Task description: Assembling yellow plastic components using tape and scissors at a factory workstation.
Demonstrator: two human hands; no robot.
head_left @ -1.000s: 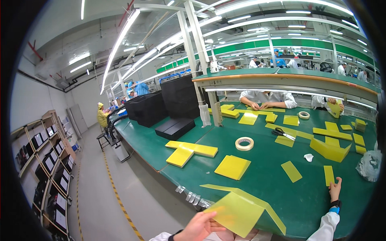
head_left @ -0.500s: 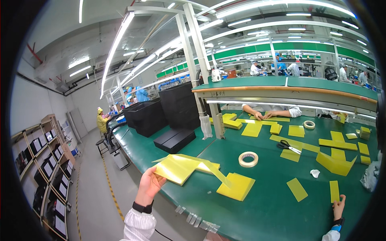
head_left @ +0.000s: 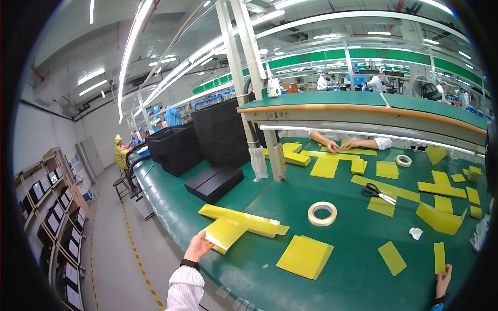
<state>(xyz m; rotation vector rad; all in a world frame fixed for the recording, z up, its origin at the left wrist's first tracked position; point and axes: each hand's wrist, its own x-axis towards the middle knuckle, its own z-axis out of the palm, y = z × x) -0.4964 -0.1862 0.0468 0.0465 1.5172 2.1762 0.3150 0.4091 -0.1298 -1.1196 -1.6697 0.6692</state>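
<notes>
My left hand (head_left: 197, 247) reaches forward over the near edge of the green table (head_left: 342, 282) and grips the near corner of a stack of yellow sheets (head_left: 228, 231). That stack lies on long yellow strips (head_left: 244, 218). My right hand (head_left: 442, 280) rests at the lower right on the table, fingers curled, right below a narrow yellow strip (head_left: 439, 257); nothing shows in it. A square yellow sheet (head_left: 305, 256) lies between my hands. A roll of tape (head_left: 322, 213) sits behind it.
Scissors (head_left: 378, 192) lie among more yellow pieces (head_left: 440, 217) on the right. Black trays (head_left: 213, 183) and black bins (head_left: 223, 132) stand at the far left of the table. Another person's hands (head_left: 340, 145) work across the table. Shelves (head_left: 52, 217) line the aisle on the left.
My left hand carried the yellow sheets from in front of me out to the left and set them down on the long strips. My right hand stayed at the table edge.
</notes>
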